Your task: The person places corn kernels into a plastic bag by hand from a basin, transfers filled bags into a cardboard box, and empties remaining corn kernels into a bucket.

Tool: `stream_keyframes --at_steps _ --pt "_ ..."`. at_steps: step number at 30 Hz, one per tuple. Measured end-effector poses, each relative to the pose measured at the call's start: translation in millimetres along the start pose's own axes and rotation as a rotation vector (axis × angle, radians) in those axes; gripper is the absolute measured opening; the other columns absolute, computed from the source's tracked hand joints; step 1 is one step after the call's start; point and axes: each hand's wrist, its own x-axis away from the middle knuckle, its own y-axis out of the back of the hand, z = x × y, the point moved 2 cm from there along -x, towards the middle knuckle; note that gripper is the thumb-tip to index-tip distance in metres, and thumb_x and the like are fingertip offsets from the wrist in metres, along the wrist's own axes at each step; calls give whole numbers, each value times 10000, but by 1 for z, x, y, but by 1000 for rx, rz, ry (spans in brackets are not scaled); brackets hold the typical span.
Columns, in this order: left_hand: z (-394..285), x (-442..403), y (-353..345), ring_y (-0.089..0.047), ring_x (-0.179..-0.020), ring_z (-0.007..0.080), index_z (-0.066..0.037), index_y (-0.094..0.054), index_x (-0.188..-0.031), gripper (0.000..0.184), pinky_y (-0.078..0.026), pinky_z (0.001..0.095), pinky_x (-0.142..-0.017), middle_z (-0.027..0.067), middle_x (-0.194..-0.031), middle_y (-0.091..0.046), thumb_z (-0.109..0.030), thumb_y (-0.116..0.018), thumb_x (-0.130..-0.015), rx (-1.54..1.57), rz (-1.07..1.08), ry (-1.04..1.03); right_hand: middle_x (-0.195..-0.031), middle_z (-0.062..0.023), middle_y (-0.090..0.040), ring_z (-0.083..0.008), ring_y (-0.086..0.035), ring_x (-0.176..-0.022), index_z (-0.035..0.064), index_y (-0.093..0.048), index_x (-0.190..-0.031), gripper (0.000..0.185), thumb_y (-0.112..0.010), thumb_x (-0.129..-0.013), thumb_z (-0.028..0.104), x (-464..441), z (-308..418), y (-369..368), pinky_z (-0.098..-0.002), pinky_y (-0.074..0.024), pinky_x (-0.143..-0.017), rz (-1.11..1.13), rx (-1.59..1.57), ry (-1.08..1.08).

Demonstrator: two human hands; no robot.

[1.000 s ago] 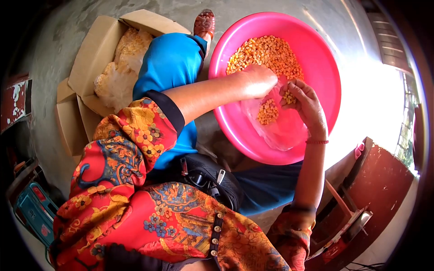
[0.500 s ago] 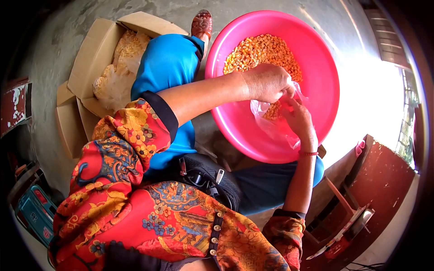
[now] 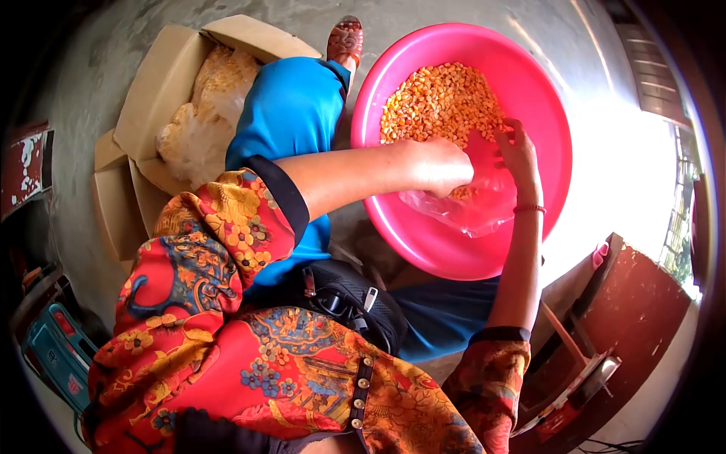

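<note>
Inside the pink basin (image 3: 541,113), my left hand (image 3: 446,166) reaches over the clear plastic bag (image 3: 473,217), fingertips hidden (I cannot tell whether they pinch it). My right hand (image 3: 505,142), fingers curled but parted, is at the edge of the corn kernels (image 3: 442,100). The bag lies beside this heap, some kernels showing near its mouth.

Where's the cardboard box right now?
In the head view, the cardboard box is on the floor at the upper left, just beside the blue trouser leg.
</note>
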Motion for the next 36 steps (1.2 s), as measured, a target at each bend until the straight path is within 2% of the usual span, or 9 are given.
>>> stream_keyframes --at_steps 2,4,9,12,13,20,30,33,36 --pt "1 -1 -1 -637 -749 334 13 -650 -729 138 -510 424 -639 188 -746 -638 -38 -593 -614 -31 -11 13 -962 -229 -619 -315 -619 -888 -15 -516 -1148 468 -544 -824 322 -28 -14 -13 -395 -490 -774 -99 372 45" --pt "-1 -1 0 -639 -738 333 15 -650 -716 129 -511 420 -630 193 -741 -637 -29 -593 -608 -36 24 31 -1008 -269 -601 -394 -577 -965 -27 -520 -1138 502 -520 -822 362 -38 -3 -28 -446 -435 -861 -92 315 13" --pt "0 -3 0 -641 -734 322 2 -653 -727 131 -514 418 -632 180 -739 -641 -25 -601 -609 -9 -14 9 -948 -151 -618 -196 -632 -784 -59 -527 -1095 404 -626 -808 208 -33 37 -57 -265 -562 -587 23 -202 0" --pt "3 -4 0 -643 -731 313 -11 -654 -733 124 -515 416 -633 165 -741 -646 -30 -609 -619 -17 -53 5 -1031 -137 -581 -202 -615 -792 -39 -503 -1119 323 -579 -859 137 -32 27 -59 -290 -573 -624 156 -704 -100" --pt "4 -4 -1 -644 -731 307 -20 -656 -735 118 -516 414 -633 157 -743 -649 -34 -614 -626 -24 -70 11 -920 -124 -611 -219 -629 -778 -48 -541 -1062 241 -552 -874 102 -31 22 -59 -299 -567 -598 94 -850 -171" --pt "11 -2 9 -636 -758 323 -45 -653 -729 87 -507 427 -670 154 -755 -642 -52 -584 -676 -54 -166 82 -912 -116 -616 -225 -629 -828 -16 -563 -1010 201 -468 -927 142 -14 4 -23 -354 -570 -703 196 -1064 -166" --pt "24 -6 5 -633 -737 344 -20 -632 -744 84 -513 433 -652 181 -716 -623 -48 -568 -699 -47 -230 148 -919 -69 -632 -144 -617 -820 -6 -595 -983 186 -487 -916 130 76 11 15 -269 -532 -707 511 -614 -68" --pt "20 -6 5 -633 -738 339 -29 -630 -749 82 -508 432 -649 184 -718 -619 -45 -574 -691 -61 -171 145 -979 -45 -623 -107 -596 -874 18 -603 -1050 200 -493 -901 93 89 -1 10 -264 -511 -677 475 102 324" --pt "16 -5 0 -641 -709 338 13 -649 -734 108 -502 427 -603 207 -705 -622 -37 -595 -655 36 -114 70 -914 -36 -629 -106 -598 -816 9 -610 -1018 188 -495 -889 82 95 16 12 -257 -504 -642 496 79 104"
